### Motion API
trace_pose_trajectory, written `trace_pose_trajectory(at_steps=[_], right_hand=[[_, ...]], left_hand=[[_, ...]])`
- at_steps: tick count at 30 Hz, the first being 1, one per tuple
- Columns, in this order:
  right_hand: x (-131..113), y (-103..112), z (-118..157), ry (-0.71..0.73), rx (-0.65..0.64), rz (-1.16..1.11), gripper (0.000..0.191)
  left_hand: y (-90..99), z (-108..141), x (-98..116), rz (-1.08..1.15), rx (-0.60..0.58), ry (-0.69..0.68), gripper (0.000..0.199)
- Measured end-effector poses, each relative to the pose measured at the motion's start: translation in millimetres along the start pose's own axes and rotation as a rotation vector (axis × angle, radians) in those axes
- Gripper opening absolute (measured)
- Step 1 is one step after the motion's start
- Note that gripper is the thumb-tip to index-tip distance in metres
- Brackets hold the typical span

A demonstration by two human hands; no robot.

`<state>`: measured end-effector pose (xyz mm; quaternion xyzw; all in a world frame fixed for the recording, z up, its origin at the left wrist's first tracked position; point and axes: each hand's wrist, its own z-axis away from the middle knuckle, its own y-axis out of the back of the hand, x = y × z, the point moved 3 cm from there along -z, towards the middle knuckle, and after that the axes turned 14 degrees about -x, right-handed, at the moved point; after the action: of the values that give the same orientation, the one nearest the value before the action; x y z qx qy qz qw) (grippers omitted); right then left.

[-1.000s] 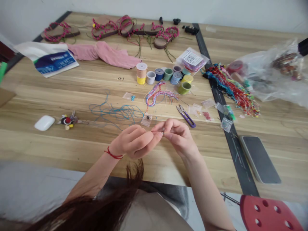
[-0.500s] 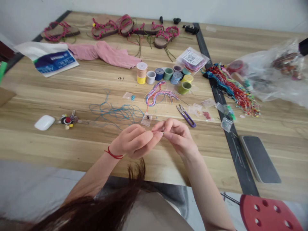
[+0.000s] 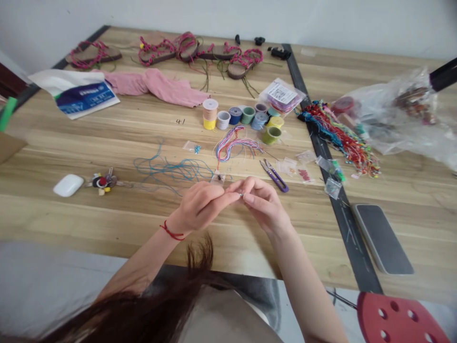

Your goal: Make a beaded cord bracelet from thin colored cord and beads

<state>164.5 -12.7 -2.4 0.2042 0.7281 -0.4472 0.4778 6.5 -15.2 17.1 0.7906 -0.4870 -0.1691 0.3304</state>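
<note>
Presently, both hands meet over the near part of the bench (image 3: 107,221), a tiny bead-like piece (image 3: 241,195) between their fingertips. Left hand (image 3: 200,205), with a red cord bracelet (image 3: 172,232) at the wrist: thumb and forefinger stretch toward the piece in a narrow pinch, grip closed down to it, remaining fingers curled under. Right hand (image 3: 266,205): thumb and forefinger likewise pinched at the piece, practically no gap, palm half open. Cannot tell which grip bears more of it, nor whether a thread passes through; fingers cover most of it. Handling, as judged: very light, probably hard and smooth, apt to slip or roll if squeezed off-centre; best taken by its sides with the fingertip pads, lightly, leaving its ends uncovered. Just beyond the left hand lies a small zip bag (image 3: 218,177) with something dark inside; to its left, a loose tangle of blue thread (image 3: 174,169), limp and likely to snag, best held close to a free end. Purple-handled thread snips (image 3: 274,176) lie beyond the right hand, apart from it, jaws pointing away. Further back: a looped hank of multicoloured cord (image 3: 232,143), soft by its look, and a cluster of thread spools (image 3: 247,115).
</note>
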Motion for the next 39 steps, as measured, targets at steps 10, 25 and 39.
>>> trace_pose_trajectory(at_steps=[10, 25, 39], right_hand=[[9, 16, -8, 0.095, 0.189, 0.008, 0.011], [39, 14, -18, -0.049, 0.217, -0.380, 0.020], [31, 26, -18, -0.128, 0.344, -0.090, 0.027]], left_hand=[[-12.5, -17, -17, 0.637, -0.146, 0.321, 0.005], [-45.6, -6, -14, 1.179, -0.458, 0.650, 0.012], [-41.2, -9, -16, 1.111, -0.350, 0.583, 0.006]])
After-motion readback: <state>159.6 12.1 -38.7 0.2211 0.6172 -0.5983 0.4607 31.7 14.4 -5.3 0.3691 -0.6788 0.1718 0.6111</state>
